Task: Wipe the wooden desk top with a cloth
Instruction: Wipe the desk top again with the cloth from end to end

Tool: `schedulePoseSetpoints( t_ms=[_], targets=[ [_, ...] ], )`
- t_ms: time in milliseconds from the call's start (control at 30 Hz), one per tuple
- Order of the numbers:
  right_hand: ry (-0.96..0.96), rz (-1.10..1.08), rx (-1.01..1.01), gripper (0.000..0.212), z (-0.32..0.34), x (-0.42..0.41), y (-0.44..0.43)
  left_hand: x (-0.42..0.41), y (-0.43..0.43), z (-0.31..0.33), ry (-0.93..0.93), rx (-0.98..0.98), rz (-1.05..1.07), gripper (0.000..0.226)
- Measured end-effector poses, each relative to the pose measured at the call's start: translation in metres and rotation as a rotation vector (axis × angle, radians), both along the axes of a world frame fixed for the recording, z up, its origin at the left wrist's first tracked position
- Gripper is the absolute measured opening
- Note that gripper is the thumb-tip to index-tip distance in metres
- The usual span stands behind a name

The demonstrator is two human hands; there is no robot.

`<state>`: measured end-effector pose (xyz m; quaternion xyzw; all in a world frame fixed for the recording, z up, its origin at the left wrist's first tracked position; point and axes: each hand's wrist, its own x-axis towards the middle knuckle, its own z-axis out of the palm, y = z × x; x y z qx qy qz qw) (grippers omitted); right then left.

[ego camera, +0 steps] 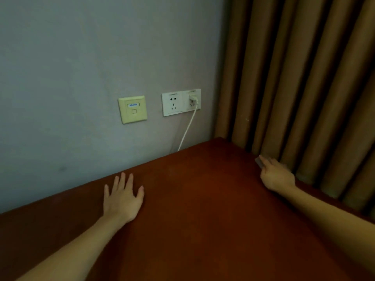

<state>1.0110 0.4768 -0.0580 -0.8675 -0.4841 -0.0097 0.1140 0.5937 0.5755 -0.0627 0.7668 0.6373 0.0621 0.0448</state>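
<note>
Left forearm and right forearm run up from the bottom edge across the desk, a reddish-brown top set into a corner. The left hand lies flat on the wood near the wall-side edge, fingers straight and spread, holding nothing; I read it as a brace. The right hand is out at the far right edge, just beside the curtain. Its fingers reach forward over a small grey scrap that I take to be the cloth. Only a tip pokes out past the fingertips, and I cannot tell whether they pinch it or just press it flat. My judgement is that the wipe is on the curtain-side margin; nothing on the wood shows how much is done. To do this well I would hold the cloth flat under the fingers and draw it in long overlapping strokes from the far corner back toward me. Even pressure should stop it bunching or slipping out. I would steer clear of the curtain folds, which could catch, and of the white cable dropping from the socket behind the far edge. Shifting the left hand would let me wipe the patch beneath it.
</note>
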Motion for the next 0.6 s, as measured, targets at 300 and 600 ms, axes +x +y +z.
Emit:
schedulePoseSetpoints(
  t_ms=[300, 600],
  targets=[
    [-0.014, 0.185, 0.074, 0.051, -0.007, -0.174, 0.095, 0.000, 0.000, -0.004, -0.032, 0.035, 0.018, 0.062],
    [0.042, 0.752, 0.081, 0.054, -0.002, -0.211, -0.001, 0.000, 0.000, -0.002, -0.060, 0.037, 0.015, 0.062]
  ],
)
